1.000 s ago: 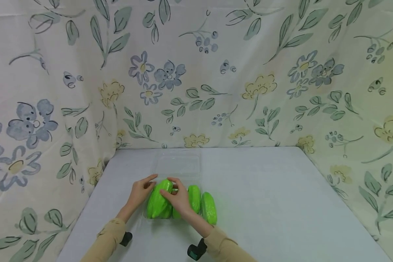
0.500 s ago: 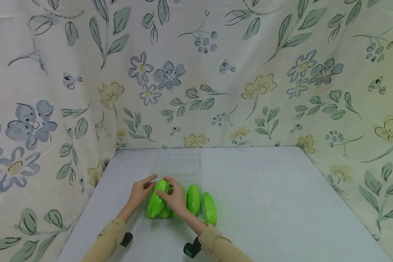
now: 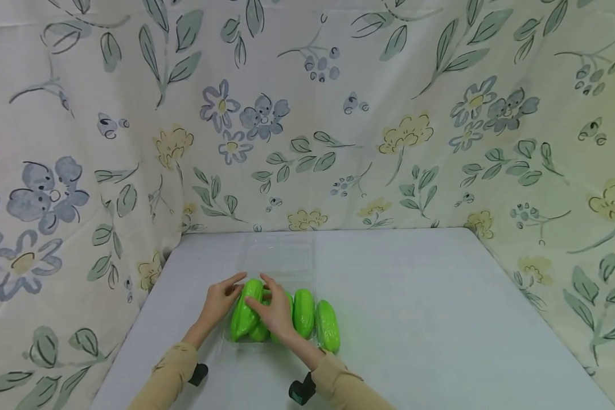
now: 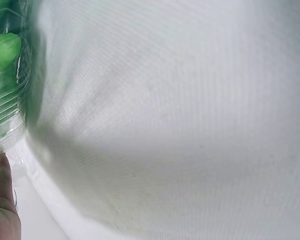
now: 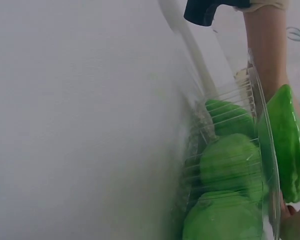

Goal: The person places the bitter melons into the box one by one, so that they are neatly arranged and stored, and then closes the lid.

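In the head view my right hand grips a glossy green gourd, thumb on its near side and fingers at its far end. This gourd lies on top of others at the left side of a clear plastic clamshell box. Its pointed, ridged end shows above the box rim in the right wrist view, beside the gourd. My left hand rests at the box's left side, fingers fairly straight; in the left wrist view its fingers touch the ribbed wall. Several gourds inside are partly hidden by my right hand.
The box's clear lid lies folded back on the white table. One more green gourd lies on the table just right of the box. A floral curtain hangs behind the table.
My right hand has moved a little to the left with the green gourd, bringing it over the left end of the box. More of the gourds on the right now shows. The left hand stays put.
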Motion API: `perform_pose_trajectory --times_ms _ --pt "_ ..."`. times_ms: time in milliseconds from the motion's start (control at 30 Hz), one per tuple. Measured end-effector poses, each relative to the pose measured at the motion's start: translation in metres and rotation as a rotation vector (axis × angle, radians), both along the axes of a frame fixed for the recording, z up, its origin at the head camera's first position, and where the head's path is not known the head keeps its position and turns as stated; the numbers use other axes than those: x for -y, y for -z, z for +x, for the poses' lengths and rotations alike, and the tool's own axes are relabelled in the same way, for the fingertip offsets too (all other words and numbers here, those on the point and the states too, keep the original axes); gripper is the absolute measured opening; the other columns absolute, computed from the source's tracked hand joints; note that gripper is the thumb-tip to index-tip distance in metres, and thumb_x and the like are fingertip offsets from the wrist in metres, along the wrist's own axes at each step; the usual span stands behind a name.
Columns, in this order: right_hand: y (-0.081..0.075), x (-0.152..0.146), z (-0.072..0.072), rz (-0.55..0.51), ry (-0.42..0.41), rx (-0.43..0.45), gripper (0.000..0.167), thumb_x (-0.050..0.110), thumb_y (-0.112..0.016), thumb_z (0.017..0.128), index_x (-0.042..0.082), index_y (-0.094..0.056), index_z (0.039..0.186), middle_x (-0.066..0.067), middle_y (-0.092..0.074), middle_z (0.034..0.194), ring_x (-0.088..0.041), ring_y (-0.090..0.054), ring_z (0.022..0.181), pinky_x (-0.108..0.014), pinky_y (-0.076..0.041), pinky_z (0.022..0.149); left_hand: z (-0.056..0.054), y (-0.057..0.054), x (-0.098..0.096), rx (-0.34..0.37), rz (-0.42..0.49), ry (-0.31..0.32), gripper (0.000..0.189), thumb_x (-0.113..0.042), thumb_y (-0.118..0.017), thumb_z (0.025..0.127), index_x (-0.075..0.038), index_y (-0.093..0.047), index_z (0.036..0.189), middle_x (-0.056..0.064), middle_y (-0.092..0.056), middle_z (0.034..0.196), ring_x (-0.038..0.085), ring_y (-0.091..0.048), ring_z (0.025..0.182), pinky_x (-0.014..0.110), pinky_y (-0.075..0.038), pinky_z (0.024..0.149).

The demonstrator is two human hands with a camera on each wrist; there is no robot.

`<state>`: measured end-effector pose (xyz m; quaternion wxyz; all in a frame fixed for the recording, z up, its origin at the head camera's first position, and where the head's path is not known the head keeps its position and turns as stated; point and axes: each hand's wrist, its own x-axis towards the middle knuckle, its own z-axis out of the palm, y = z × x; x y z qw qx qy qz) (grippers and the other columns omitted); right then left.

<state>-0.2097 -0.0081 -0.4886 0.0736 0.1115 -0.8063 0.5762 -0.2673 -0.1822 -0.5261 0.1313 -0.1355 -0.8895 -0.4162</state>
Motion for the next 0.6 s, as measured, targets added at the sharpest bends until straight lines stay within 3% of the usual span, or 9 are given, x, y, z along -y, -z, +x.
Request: perform_pose_trajectory --times_ms 133,433,600 --pt "0.0022 -0.0009 0.0015 -0.033 0.015 -0.008 0.057 0.026 -0.070 0.087 0.004 -0.050 0.136 -0.020 -0.058 0.121 -0.031 -0.063 0.099 -0.030 -0.053 0.078 -0.0002 -0.0006 -0.0007 0.005 0.000 -0.003 0.033 -0.005 -0.062 0.090 -0.009 -0.064 0.123 0.016 -0.072 0.099 0.008 -0.054 0.064 0.020 -0.043 0.058" --pt "0.0040 -0.0013 0.0051 -0.058 0.028 -0.047 0.051 0.019 -0.072 0.085 -0.001 -0.055 0.129 -0.020 -0.061 0.114 -0.034 -0.064 0.094 -0.035 -0.055 0.078 0.0001 0.0003 0.0003 0.003 0.018 0.012 0.034 -0.004 -0.062 0.090 -0.007 -0.063 0.124 0.016 -0.068 0.113 0.018 -0.069 0.082 0.019 -0.047 0.062" --pt "0.0039 -0.0018 0.0056 -0.064 0.022 -0.065 0.048 0.017 -0.071 0.085 -0.003 -0.056 0.126 -0.021 -0.061 0.114 -0.035 -0.064 0.093 -0.033 -0.055 0.076 0.0002 -0.0012 0.0000 0.020 0.025 0.017 0.034 -0.004 -0.062 0.091 -0.006 -0.063 0.124 0.017 -0.069 0.112 0.009 -0.061 0.072 0.019 -0.045 0.059"
